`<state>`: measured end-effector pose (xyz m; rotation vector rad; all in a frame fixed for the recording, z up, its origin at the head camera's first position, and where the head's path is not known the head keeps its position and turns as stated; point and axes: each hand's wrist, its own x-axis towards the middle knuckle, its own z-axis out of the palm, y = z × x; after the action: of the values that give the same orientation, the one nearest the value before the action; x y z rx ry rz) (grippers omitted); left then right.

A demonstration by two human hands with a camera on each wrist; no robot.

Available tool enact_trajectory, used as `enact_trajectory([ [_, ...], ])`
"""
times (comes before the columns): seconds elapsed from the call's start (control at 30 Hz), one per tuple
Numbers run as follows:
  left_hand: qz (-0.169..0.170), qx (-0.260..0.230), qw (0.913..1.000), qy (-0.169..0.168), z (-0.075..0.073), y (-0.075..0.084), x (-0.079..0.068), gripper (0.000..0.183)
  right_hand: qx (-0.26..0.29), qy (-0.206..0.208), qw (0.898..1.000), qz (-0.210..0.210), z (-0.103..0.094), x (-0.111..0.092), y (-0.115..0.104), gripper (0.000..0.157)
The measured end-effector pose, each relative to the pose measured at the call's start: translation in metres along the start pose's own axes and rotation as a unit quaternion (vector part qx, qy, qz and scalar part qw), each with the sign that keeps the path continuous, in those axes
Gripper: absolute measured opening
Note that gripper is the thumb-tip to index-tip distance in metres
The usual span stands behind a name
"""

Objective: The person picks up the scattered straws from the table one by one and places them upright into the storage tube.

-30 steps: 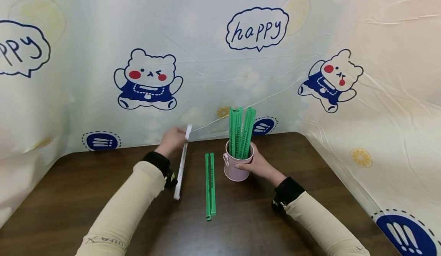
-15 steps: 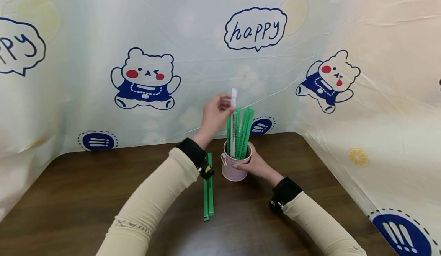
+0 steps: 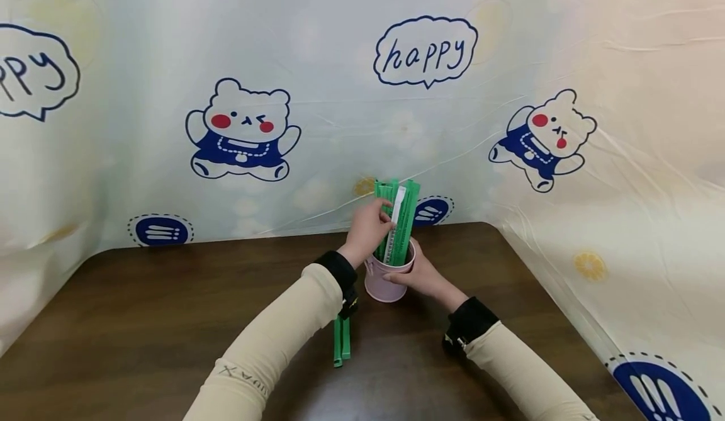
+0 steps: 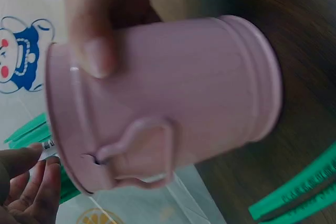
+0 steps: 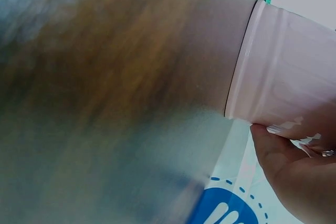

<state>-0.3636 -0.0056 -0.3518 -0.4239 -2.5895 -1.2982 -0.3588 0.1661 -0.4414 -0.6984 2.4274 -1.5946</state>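
My left hand (image 3: pixel 367 229) pinches a long, thin white packet (image 3: pixel 399 202) with dark print, its lower end inside a small pink metal pail (image 3: pixel 385 290). In the left wrist view, thumb and fingers hold the white packet (image 4: pixel 49 149) just beyond the pail's rim. Several slim green packets (image 3: pixel 409 216) stand upright in the pail around the white one. My right hand (image 3: pixel 423 272) grips the pail from its right side, thumb across the front. The right wrist view shows that hand (image 5: pixel 291 177) against the pail's wall (image 5: pixel 299 66).
Two green packets (image 3: pixel 342 340) lie side by side on the brown wooden table (image 3: pixel 170 320), partly hidden under my left wrist. A pale printed cloth (image 3: pixel 340 112) hangs behind the table and along its sides.
The left hand has carried the white packet from the table's left over to the pail, then lowered it in among the green ones. The right hand keeps its grip on the pail.
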Motion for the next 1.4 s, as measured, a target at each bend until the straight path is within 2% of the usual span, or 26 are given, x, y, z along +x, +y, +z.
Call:
enact_trajectory([
  [0.13, 0.007, 0.033, 0.9994, -0.007, 0.003, -0.004, -0.006, 0.024, 0.004, 0.005, 1.0, 0.0, 0.0, -0.003, 0.002, 0.101],
  [0.27, 0.003, 0.03, 0.9995, -0.008, -0.003, -0.009, -0.012, 0.017, 0.003, -0.005, 1.0, -0.014, 0.001, -0.002, 0.003, 0.101],
  [0.37, 0.0, 0.011, 0.9999, -0.002, -0.018, -0.014, -0.014, 0.02, -0.004, 0.0, 1.0, -0.01, 0.0, -0.001, 0.001, 0.102],
  [0.47, -0.01, -0.007, 0.9999, 0.01, -0.04, -0.021, -0.014, 0.023, -0.008, 0.013, 1.0, 0.001, -0.002, 0.001, -0.003, 0.102],
  [0.6, -0.034, 0.005, 0.9993, 0.016, -0.069, -0.038, -0.015, 0.025, -0.015, 0.016, 1.0, 0.006, -0.003, 0.004, -0.006, 0.102],
  [0.67, -0.048, 0.017, 0.9987, 0.004, -0.079, -0.049, -0.017, 0.025, -0.019, 0.013, 1.0, 0.004, -0.004, 0.005, -0.007, 0.102],
  [0.73, -0.073, 0.025, 0.9968, -0.023, -0.082, -0.061, -0.022, 0.026, -0.015, 0.013, 1.0, 0.007, -0.003, 0.004, -0.007, 0.102],
  [0.8, -0.105, 0.029, 0.9924, -0.056, -0.079, -0.072, -0.028, 0.028, -0.009, 0.014, 1.0, 0.011, -0.002, 0.003, -0.006, 0.103],
  [0.9, -0.158, 0.038, 0.9815, -0.101, -0.065, -0.089, -0.038, 0.029, -0.007, 0.012, 1.0, 0.018, 0.002, 0.0, -0.003, 0.103],
  [1.0, -0.187, 0.053, 0.9734, -0.121, -0.05, -0.099, -0.047, 0.015, -0.007, 0.005, 1.0, 0.019, 0.003, 0.0, -0.002, 0.103],
  [1.03, -0.195, 0.059, 0.9712, -0.124, -0.045, -0.101, -0.05, 0.008, -0.007, 0.002, 1.0, 0.019, 0.003, 0.0, -0.002, 0.104],
  [1.07, -0.196, 0.065, 0.9704, -0.125, -0.041, -0.102, -0.052, 0.009, -0.003, 0.002, 1.0, 0.02, 0.004, 0.0, -0.001, 0.104],
  [1.2, -0.201, 0.081, 0.9695, -0.114, -0.028, -0.107, -0.057, 0.041, 0.002, 0.004, 1.0, 0.015, 0.004, -0.001, -0.001, 0.104],
  [1.4, -0.198, 0.081, 0.9726, -0.092, -0.02, -0.11, -0.055, 0.049, 0.001, 0.005, 1.0, 0.027, 0.001, -0.003, -0.005, 0.102],
])
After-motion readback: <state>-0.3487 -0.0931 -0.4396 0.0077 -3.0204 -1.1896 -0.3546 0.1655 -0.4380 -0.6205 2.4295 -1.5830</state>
